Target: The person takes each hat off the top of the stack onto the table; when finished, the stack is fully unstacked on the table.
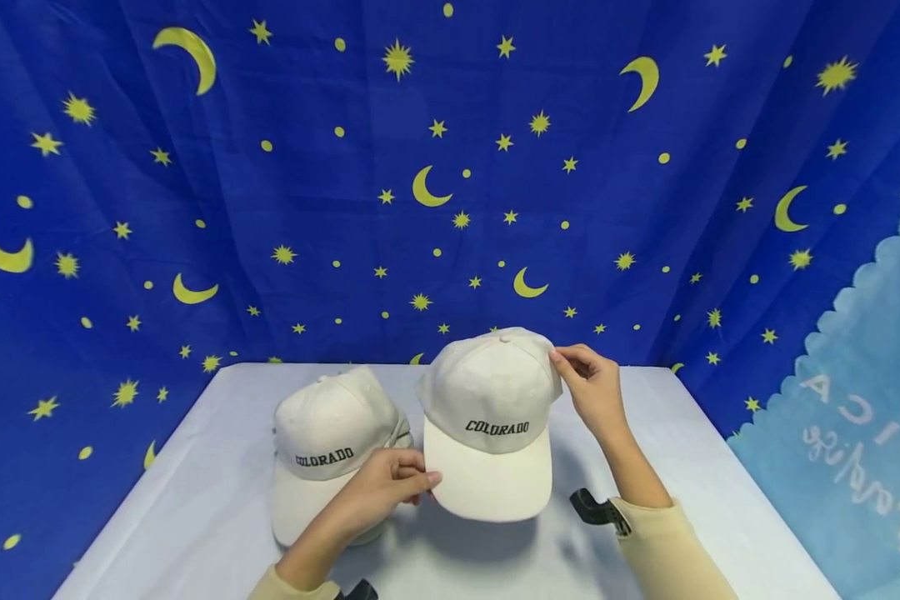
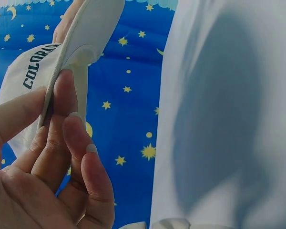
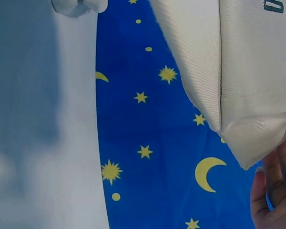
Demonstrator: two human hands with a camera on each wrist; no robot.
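Observation:
Both hands hold up a white baseball cap (image 1: 495, 392) with COLORADO in dark letters, its front and brim facing the head camera. The left hand (image 1: 390, 487) pinches the brim's left edge between thumb and fingers; the left wrist view shows the brim (image 2: 97, 28) caught there. At the cap's upper right side, the right hand (image 1: 594, 390) pinches the fabric. A second white COLORADO cap (image 1: 330, 425) rests on the table to the left, partly behind the left hand and forearm. The held cap is above the table, casting a shadow.
A white-covered table (image 1: 195, 500) lies beneath. Blue cloth (image 1: 345, 167) with yellow moons and stars hangs behind and at the sides. Light blue scalloped cloth (image 1: 855, 417) with lettering hangs at right. Black straps (image 1: 596, 510) are on the wrists.

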